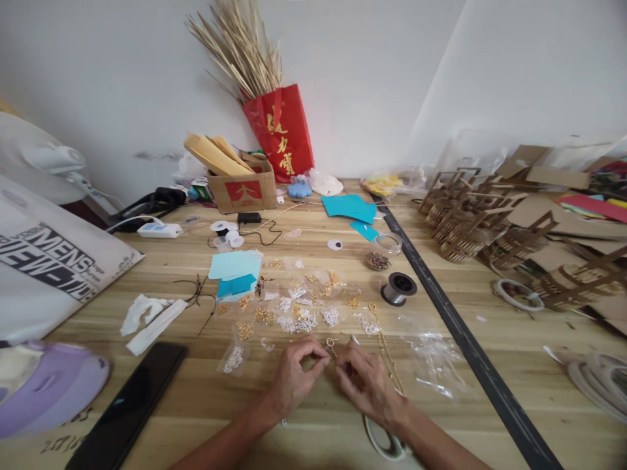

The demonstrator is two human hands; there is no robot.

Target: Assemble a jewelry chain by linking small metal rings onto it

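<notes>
Thumb and fingertips of my left hand (300,371) are pinched together low over the table. Just to its right, my right hand (365,378) has its fingers curled closed. What either pinch holds is too small to make out. A small gold ring-shaped piece (331,343) shows between and just beyond the fingertips. Along the far side of my right hand runs a thin gold chain (385,339). Scissors (386,447) lie partly hidden beneath my right wrist. Small bags of silver findings (304,321) and gold findings (263,314) spread in front of both hands.
A wire spool (398,288) and a dish of beads (377,260) stand at mid-right. Clear plastic bags (435,362) lie right of my hands. A black phone (130,405) is at lower left. Woven baskets (470,222) crowd the right, beyond a dark strip (455,326).
</notes>
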